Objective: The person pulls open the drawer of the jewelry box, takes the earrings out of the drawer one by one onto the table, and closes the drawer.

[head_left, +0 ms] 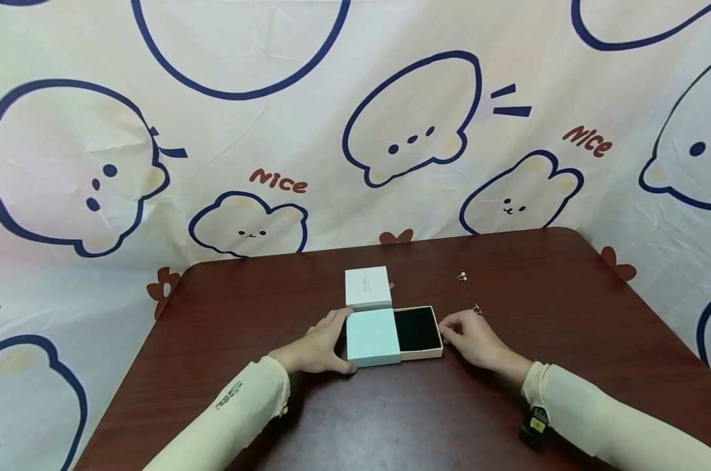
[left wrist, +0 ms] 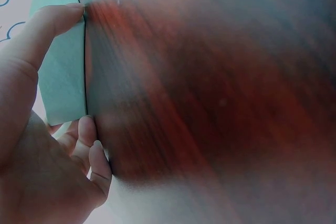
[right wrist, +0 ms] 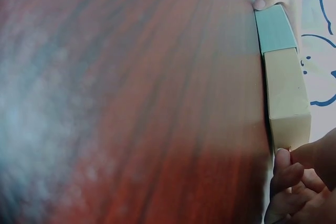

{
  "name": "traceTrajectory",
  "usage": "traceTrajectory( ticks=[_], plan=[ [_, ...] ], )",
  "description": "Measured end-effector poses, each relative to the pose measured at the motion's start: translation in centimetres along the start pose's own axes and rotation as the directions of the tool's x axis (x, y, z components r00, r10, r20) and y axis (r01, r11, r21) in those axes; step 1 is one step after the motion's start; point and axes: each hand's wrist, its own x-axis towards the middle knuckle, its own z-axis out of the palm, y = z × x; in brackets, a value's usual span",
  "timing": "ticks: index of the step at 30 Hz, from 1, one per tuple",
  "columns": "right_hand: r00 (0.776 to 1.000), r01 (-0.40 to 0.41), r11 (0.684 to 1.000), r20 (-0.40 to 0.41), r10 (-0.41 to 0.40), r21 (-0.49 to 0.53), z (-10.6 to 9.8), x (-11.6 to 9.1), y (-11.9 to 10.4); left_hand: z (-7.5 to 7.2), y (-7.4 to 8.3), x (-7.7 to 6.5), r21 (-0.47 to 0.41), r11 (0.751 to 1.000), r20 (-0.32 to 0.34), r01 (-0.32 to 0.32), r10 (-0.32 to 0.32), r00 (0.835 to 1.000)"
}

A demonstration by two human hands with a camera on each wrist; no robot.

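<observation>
A slide-out gift box lies on the table, its light teal sleeve (head_left: 374, 337) on the left and its cream drawer (head_left: 422, 355) pulled partway out to the right. Black lining (head_left: 416, 329) shows inside the drawer. My left hand (head_left: 322, 343) holds the sleeve at its left end; in the left wrist view the thumb lies along the near side of the sleeve (left wrist: 65, 72), other fingers around the end. My right hand (head_left: 475, 338) is at the drawer's right end, where thumb and forefinger pinch a small pull tab (right wrist: 290, 149), mostly hidden by the fingertips.
Directly behind the sleeve is a white box (head_left: 368, 286) with small print on its lid. Two small white-tipped pieces, like stud earrings (head_left: 462, 277), lie farther back on the right. A small gold-coloured piece (head_left: 477, 309) shows just beyond my right hand. Patterned cloth (head_left: 326, 144) surrounds the dark wooden table (head_left: 261, 294).
</observation>
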Motion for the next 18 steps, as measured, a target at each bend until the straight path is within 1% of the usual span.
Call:
traceTrajectory(
  ticks=[6, 12, 18],
  plan=[
    [1.0, 0.006, 1.0, 0.004, -0.006, 0.003, 0.0, -0.05, -0.1, 0.06, -0.09, 0.03, -0.001, 1.0, -0.005, -0.019, 0.019, 1.0],
    [1.0, 0.004, 1.0, 0.009, -0.004, -0.004, 0.03, -0.02, -0.24, 0.06, -0.13, 0.11, -0.004, 1.0, -0.004, -0.012, 0.012, 1.0],
    [1.0, 0.006, 1.0, 0.006, -0.006, -0.015, 0.12, 0.07, -0.19, 0.06, -0.11, 0.15, 0.002, 1.0, -0.004, -0.017, 0.017, 1.0]
  ],
)
